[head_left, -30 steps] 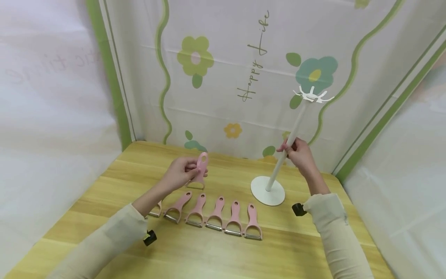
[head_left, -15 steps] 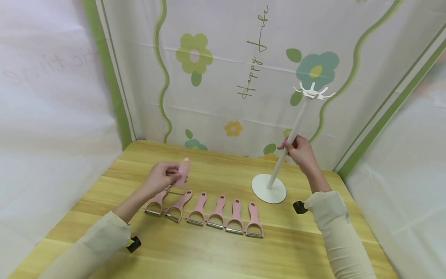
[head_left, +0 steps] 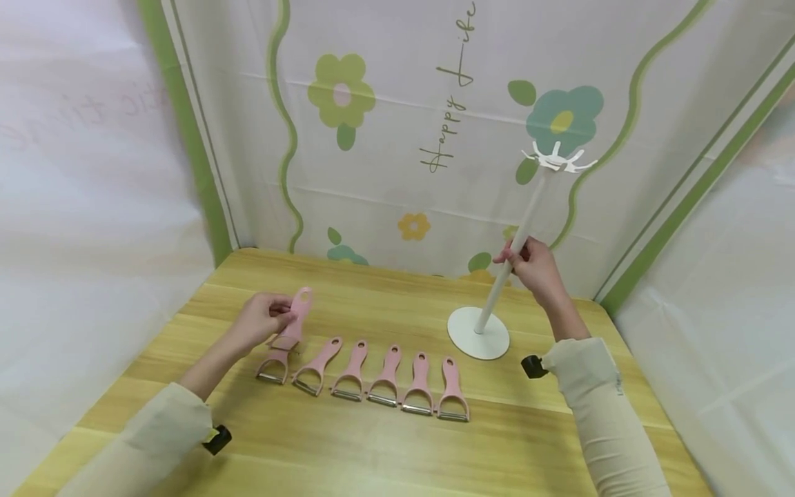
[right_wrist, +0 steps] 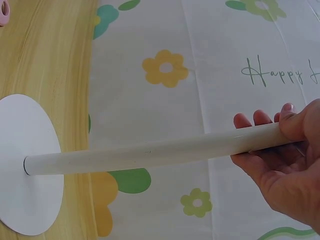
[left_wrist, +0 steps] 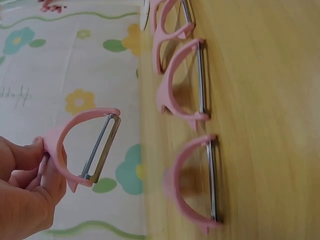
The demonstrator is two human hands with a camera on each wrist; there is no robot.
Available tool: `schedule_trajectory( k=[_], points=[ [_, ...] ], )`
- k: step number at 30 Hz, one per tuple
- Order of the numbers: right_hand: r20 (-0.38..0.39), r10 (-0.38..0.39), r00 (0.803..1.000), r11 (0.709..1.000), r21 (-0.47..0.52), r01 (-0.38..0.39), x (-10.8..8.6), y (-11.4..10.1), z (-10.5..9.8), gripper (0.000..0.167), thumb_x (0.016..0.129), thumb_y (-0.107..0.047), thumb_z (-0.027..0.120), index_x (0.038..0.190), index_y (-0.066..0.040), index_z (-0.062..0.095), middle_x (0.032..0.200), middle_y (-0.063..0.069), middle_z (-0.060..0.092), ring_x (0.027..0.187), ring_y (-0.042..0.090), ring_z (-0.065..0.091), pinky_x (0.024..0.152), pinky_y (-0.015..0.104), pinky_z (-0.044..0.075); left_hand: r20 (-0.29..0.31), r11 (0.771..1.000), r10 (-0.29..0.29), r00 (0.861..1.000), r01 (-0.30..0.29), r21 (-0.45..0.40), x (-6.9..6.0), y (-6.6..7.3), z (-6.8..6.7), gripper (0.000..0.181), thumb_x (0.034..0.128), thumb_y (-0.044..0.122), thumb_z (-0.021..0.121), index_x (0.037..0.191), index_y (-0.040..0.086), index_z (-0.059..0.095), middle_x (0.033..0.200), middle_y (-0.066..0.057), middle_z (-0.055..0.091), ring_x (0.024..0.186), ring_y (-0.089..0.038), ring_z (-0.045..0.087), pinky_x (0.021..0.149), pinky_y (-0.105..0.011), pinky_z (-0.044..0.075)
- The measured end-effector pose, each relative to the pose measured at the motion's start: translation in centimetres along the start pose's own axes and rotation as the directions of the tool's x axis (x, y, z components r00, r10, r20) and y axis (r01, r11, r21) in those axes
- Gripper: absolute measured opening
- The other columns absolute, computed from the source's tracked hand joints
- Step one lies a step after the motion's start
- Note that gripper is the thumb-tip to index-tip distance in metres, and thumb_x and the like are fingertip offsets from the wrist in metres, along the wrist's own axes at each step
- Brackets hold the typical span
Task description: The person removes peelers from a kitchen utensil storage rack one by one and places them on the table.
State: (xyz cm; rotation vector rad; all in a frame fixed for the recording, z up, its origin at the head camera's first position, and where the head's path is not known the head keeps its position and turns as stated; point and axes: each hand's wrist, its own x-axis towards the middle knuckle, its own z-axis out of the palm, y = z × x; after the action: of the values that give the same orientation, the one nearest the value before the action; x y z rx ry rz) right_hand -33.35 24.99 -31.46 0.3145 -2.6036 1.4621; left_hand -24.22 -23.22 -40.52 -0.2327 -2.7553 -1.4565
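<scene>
My left hand (head_left: pixel 261 321) pinches the handle of a pink peeler (head_left: pixel 301 314), its loop and metal blade pointing down toward the table. In the left wrist view that peeler (left_wrist: pixel 62 145) hangs in the air beside the lying ones. Several more pink peelers (head_left: pixel 350 376) lie in a row, blades toward me; the leftmost peeler (head_left: pixel 275 369) is partly covered by the held one. My right hand (head_left: pixel 535 270) grips the pole of a white stand (head_left: pixel 497 286), whose round base (right_wrist: pixel 30 200) rests on the table and whose top spreads into several hooks (head_left: pixel 555 159).
The wooden table (head_left: pixel 360 455) ends at the back against a hanging cloth (head_left: pixel 373 172) printed with flowers and writing. White cloth sides (head_left: pixel 93 207) close in the left and right.
My left hand has moved left and a little down with the peeler, from the middle of the row to over its left end. My right hand keeps its grip on the pole.
</scene>
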Motion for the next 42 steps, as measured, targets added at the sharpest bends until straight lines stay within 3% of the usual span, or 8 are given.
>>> schedule_trajectory(
  k=[4, 11, 19, 24, 29, 34, 42],
  points=[
    [-0.004, -0.001, 1.0, 1.0, -0.001, 0.001, 0.1, 0.2, 0.0, 0.023, 0.105, -0.019, 0.05, 0.113, 0.001, 0.054, 0.102, 0.009, 0.066, 0.09, 0.004, 0.064, 0.079, 0.018, 0.056, 0.016, 0.999, -0.033, 0.999, 0.033, 0.018, -0.2, -0.7, -0.8, 0.034, 0.0943, -0.001, 0.06, 0.125, -0.017, 0.058, 0.107, -0.026, 0.068, 0.094, -0.026, 0.069, 0.069, -0.02, 0.057],
    [-0.006, -0.004, 1.0, 1.0, 0.0, 0.004, 0.0, 0.1, 0.0, 0.024, 0.105, -0.02, 0.051, 0.113, 0.002, 0.054, 0.102, 0.009, 0.066, 0.09, 0.003, 0.064, 0.078, 0.017, 0.056, 0.053, 0.997, -0.067, 0.996, 0.068, -0.024, -0.3, -2.0, -2.1, 0.036, 0.0937, -0.005, 0.056, 0.125, -0.022, 0.054, 0.104, -0.028, 0.067, 0.083, -0.013, 0.064, 0.069, -0.021, 0.059],
    [-0.001, -0.002, 1.0, 1.0, -0.014, 0.002, -0.1, -0.2, 0.0, 0.029, 0.105, -0.021, 0.05, 0.119, 0.005, 0.054, 0.106, 0.015, 0.067, 0.092, 0.002, 0.063, 0.079, 0.016, 0.056, 0.085, 0.992, -0.122, 0.989, 0.124, -0.011, 0.0, -4.3, -3.6, 0.035, 0.0958, -0.004, 0.052, 0.125, -0.025, 0.05, 0.102, -0.027, 0.066, 0.082, -0.011, 0.062, 0.068, -0.021, 0.058],
    [-0.009, -0.001, 1.0, 1.0, -0.018, 0.001, 0.0, -0.1, 0.1, 0.026, 0.105, -0.02, 0.051, 0.117, 0.003, 0.055, 0.102, 0.01, 0.068, 0.093, 0.005, 0.063, 0.079, 0.015, 0.056, 0.098, 0.988, -0.152, 0.984, 0.151, 0.01, 0.1, -5.7, -4.2, 0.039, 0.0927, -0.008, 0.052, 0.125, -0.028, 0.047, 0.101, -0.027, 0.066, 0.079, -0.01, 0.061, 0.065, -0.019, 0.057],
    [-0.011, 0.002, 1.0, 1.0, -0.008, -0.002, 0.0, 0.2, 0.1, 0.024, 0.105, -0.019, 0.051, 0.116, 0.002, 0.055, 0.098, 0.004, 0.068, 0.093, 0.006, 0.063, 0.078, 0.015, 0.056, 0.134, 0.983, -0.184, 0.974, 0.183, 0.014, 0.2, -6.8, -4.4, 0.042, 0.0888, -0.01, 0.053, 0.125, -0.03, 0.045, 0.097, -0.027, 0.066, 0.075, -0.011, 0.061, 0.062, -0.021, 0.057],
    [-0.009, 0.012, 1.0, 1.0, -0.003, -0.012, 0.0, 0.2, 0.2, 0.026, 0.105, -0.02, 0.05, 0.117, 0.003, 0.055, 0.1, 0.007, 0.067, 0.093, 0.006, 0.063, 0.078, 0.015, 0.055, 0.18, 0.977, -0.212, 0.96, 0.214, 0.008, 0.2, -7.8, -4.4, 0.043, 0.0888, -0.009, 0.052, 0.126, -0.03, 0.043, 0.097, -0.026, 0.065, 0.075, -0.013, 0.061, 0.064, -0.022, 0.057],
    [-0.006, 0.003, 1.0, 1.0, -0.002, -0.003, 0.0, 0.0, 0.1, 0.025, 0.105, -0.02, 0.05, 0.116, 0.002, 0.054, 0.102, 0.01, 0.068, 0.104, 0.022, 0.065, 0.08, 0.016, 0.056, 0.198, 0.982, -0.188, 0.962, 0.188, 0.02, 0.3, -8.7, -3.7, 0.033, 0.0896, -0.01, 0.051, 0.116, -0.03, 0.052, 0.086, -0.017, 0.065, 0.067, -0.01, 0.055, 0.056, -0.018, 0.049]
  ],
)
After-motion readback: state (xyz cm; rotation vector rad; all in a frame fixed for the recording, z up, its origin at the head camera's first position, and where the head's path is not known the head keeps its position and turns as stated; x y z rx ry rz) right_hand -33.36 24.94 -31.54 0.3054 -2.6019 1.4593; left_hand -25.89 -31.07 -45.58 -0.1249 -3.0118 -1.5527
